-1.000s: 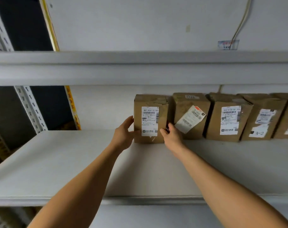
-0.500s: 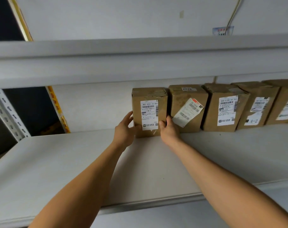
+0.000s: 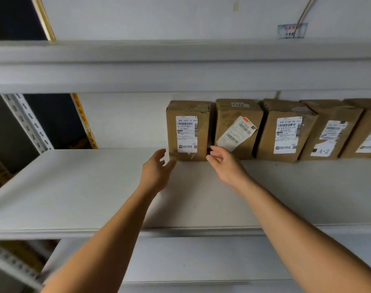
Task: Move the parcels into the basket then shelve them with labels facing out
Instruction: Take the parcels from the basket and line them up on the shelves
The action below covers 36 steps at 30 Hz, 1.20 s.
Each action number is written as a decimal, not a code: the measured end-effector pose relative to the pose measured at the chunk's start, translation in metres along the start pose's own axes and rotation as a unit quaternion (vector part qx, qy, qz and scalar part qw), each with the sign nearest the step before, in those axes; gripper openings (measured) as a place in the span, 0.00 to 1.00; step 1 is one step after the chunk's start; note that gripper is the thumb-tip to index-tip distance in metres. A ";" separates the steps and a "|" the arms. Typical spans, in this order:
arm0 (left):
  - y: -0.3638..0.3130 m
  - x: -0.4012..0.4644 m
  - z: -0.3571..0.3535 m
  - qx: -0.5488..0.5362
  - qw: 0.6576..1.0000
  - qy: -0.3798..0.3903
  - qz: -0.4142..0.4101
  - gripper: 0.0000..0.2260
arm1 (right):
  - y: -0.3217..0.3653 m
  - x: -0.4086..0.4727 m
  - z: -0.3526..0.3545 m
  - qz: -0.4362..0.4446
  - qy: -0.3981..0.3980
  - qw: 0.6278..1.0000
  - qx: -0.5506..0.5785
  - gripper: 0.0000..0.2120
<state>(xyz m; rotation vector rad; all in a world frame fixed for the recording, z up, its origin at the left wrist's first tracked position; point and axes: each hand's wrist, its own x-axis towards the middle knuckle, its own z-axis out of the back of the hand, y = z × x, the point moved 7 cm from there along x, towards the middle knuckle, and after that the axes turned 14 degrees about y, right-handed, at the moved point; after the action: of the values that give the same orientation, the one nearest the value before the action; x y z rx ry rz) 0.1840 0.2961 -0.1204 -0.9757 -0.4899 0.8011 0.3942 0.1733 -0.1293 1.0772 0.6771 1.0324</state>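
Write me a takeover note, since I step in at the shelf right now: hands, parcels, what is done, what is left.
Left hand: open, just short of the leftmost parcel, no grip.
Right hand: open, near that parcel's lower right corner, no grip.
Parcels: five visible in a row at the back of the shelf, the rightmost cut off by the frame; white labels face out. The second parcel has a label stuck on at an angle.
Done: leftmost parcel stands upright.
Left: basket not in view; check it for more parcels.
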 end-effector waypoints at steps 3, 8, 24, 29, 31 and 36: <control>-0.009 -0.034 -0.018 0.028 0.999 -0.007 -0.021 0.23 | -0.008 -0.036 0.016 0.024 0.002 0.999 -0.039 0.18; -0.038 -0.077 -0.057 0.067 0.996 0.009 -0.057 0.22 | -0.019 -0.103 0.045 0.044 -0.018 0.997 -0.068 0.16; -0.103 -0.231 -0.255 0.063 0.936 0.259 -0.229 0.20 | -0.092 -0.422 0.109 -0.141 -0.208 0.966 -0.060 0.17; -0.108 -0.294 -0.330 0.072 0.904 0.350 -0.236 0.20 | -0.119 -0.534 0.116 -0.220 -0.269 0.937 -0.044 0.17; -0.115 -0.317 -0.361 0.084 0.888 0.376 -0.250 0.20 | -0.129 -0.575 0.124 -0.239 -0.305 0.921 -0.047 0.16; -0.135 -0.378 -0.447 0.098 0.853 0.452 -0.240 0.21 | -0.159 -0.679 0.138 -0.278 -0.369 0.886 -0.019 0.16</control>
<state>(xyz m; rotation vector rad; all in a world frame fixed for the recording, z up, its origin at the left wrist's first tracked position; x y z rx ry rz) 0.3064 -0.2824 -0.2287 -0.8737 0.1806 -0.1088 0.2991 -0.5211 -0.2492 1.0489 0.2954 0.0974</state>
